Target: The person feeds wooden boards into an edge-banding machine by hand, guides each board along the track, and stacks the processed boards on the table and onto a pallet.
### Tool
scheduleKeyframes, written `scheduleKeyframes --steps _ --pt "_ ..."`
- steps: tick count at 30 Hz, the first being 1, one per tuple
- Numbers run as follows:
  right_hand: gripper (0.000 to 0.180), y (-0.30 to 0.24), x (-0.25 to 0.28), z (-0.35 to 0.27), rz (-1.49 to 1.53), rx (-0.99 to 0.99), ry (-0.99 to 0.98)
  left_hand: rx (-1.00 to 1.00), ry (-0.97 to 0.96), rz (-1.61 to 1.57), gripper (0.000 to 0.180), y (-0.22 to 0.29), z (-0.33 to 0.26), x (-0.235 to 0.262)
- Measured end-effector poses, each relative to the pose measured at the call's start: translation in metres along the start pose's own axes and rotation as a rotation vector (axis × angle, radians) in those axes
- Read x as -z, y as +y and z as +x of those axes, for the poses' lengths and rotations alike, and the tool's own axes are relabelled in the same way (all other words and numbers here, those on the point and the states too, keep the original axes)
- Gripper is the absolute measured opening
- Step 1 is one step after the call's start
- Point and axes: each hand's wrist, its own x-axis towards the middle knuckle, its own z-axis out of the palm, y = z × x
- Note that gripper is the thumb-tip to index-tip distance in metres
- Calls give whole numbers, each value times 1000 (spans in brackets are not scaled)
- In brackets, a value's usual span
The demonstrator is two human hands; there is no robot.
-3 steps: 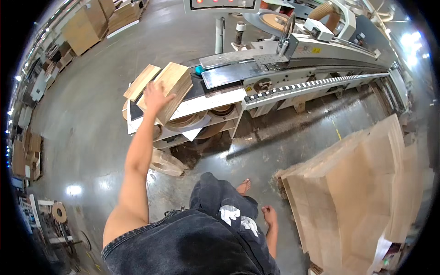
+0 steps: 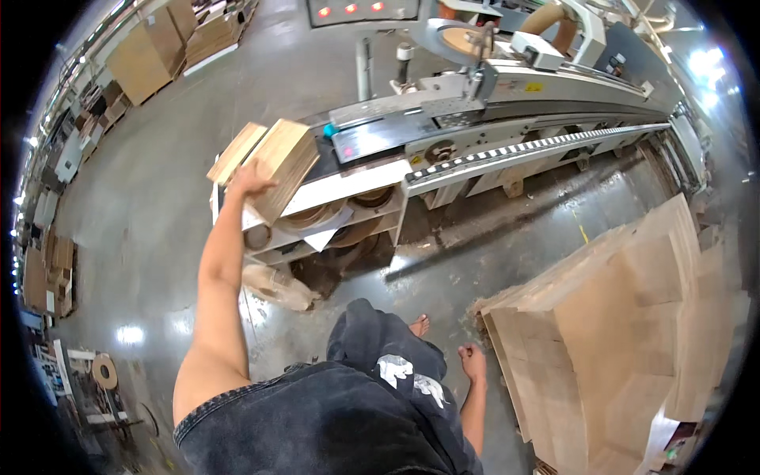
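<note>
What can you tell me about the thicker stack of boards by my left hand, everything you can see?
The thicker stack is several flat, pale-brown rectangular pieces with wood-like grain, layered edges showing on its right side. It lies slanted on the white-edged bench, right of a thinner stack. Your left hand touches its near left part; the exact grip is unclear.

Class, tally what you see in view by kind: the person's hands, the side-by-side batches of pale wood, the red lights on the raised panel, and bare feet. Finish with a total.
Hands: 2 (left hand, right hand)
Pale wood batches: 2
Red panel lights: 3
Bare feet: 1
Total: 8
</note>
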Motion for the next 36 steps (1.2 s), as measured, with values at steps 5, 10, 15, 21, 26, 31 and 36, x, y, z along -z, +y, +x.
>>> scheduleKeyframes --steps 5,10,15,21,26,31,36 --pt "33 6 107 35 20 111 232 108 -48 -131 114 5 -22 -48" --pt "34 -8 124 72 -20 219 178 222 16 -149 94 69 -68 -26" --pt "30 -116 132 105 235 353 -30 61 157 -139 78 103 -87 -4" --pt "26 -273 96 168 269 631 -28 -404 148 -5 70 228 -35 -28" --pt "35 -379 28 233 48 829 206 -545 -5 -129 74 300 21 -78" --pt "82 -445 -33 279 -344 678 182 -620 -30 -220 74 329 51 -112" --pt "102 -479 -44 314 -349 525 173 -719 -25 -328 66 348 74 -135"
